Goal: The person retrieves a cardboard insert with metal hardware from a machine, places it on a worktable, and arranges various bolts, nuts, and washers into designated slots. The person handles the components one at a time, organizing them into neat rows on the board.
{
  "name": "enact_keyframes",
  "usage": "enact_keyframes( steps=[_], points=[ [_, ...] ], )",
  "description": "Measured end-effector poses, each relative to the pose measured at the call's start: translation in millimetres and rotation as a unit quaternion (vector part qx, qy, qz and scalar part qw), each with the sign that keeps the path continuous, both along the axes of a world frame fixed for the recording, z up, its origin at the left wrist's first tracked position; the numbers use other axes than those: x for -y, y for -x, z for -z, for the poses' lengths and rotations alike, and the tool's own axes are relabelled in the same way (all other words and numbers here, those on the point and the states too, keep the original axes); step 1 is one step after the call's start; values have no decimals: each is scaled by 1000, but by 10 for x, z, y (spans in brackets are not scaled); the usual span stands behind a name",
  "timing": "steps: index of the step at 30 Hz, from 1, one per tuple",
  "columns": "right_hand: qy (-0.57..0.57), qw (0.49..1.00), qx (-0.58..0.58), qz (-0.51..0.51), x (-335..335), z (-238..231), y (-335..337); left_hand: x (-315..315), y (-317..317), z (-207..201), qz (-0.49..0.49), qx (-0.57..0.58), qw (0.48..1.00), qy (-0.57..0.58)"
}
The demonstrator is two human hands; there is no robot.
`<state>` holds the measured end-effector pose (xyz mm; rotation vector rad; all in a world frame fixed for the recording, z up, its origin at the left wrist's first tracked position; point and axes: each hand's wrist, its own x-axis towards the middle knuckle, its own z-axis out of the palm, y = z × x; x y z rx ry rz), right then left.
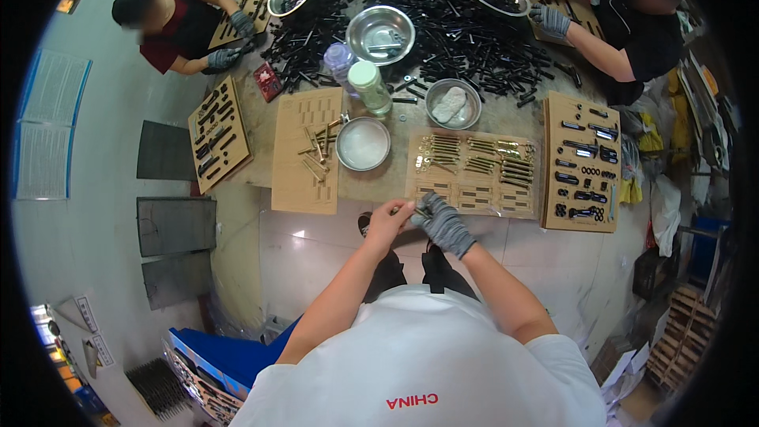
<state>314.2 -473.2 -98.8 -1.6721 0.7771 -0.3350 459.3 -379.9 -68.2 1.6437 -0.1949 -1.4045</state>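
"When you looked near the table (387, 183), where was the small part (420, 209)?"

"Mostly hidden: the bare left hand (385, 228) pinched it from the left, the gloved right hand (445, 226) from the right, so it lay between the two."

"And beyond?"

"Bolts (439, 147) lay in rows on a board (468, 183), just far of the right hand; loose bolts (318, 147) lay on cardboard (303, 190), farther left."

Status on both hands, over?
Left hand bare, right hand gloved, close together. Anything held too small to identify. Golden bolts in rows on board ahead.
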Motion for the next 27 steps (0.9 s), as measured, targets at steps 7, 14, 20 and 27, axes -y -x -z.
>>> enact_keyframes(
  steps=[7,14,20,27],
  points=[
    [389,881,-42,-266,-531,-121,-1331,-920,-876,150,-224,-47,967,-112],
    [162,983,-57,-68,-566,528,-3129,-1643,-1597,124,-357,-60,930,-61],
    [243,967,-36,64,-193,757,-3278,-1599,-1689,212,-294,-128,947,-5],
    [427,844,-307,106,812,587,-384,-1069,-1394,243,-176,-160,971,31]
  ],
)
